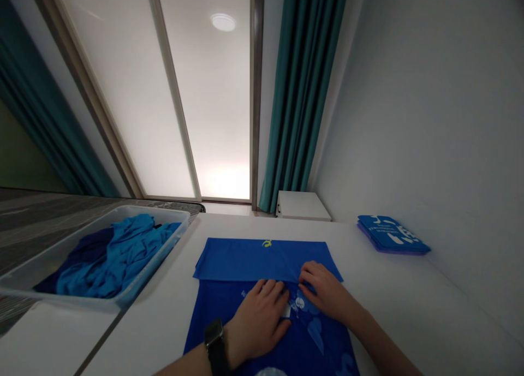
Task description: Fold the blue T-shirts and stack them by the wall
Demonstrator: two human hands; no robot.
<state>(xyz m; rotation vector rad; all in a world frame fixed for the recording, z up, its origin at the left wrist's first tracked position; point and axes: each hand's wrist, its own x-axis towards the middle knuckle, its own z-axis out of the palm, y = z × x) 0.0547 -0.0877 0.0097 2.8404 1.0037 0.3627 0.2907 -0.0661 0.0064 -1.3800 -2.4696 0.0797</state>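
A blue T-shirt lies flat on a white table, its upper part folded over the darker lower part. My left hand, with a black wristwatch on the wrist, rests palm down on the shirt beside a small white label. My right hand lies flat on the shirt's folded edge, its fingertips close to my left hand. Neither hand grips the cloth. The bottom of the shirt runs out of view.
A translucent plastic tray of crumpled blue clothes stands left of the table. A stack of folded blue shirts lies at the far right against a wall. A white box sits beyond the table's far edge.
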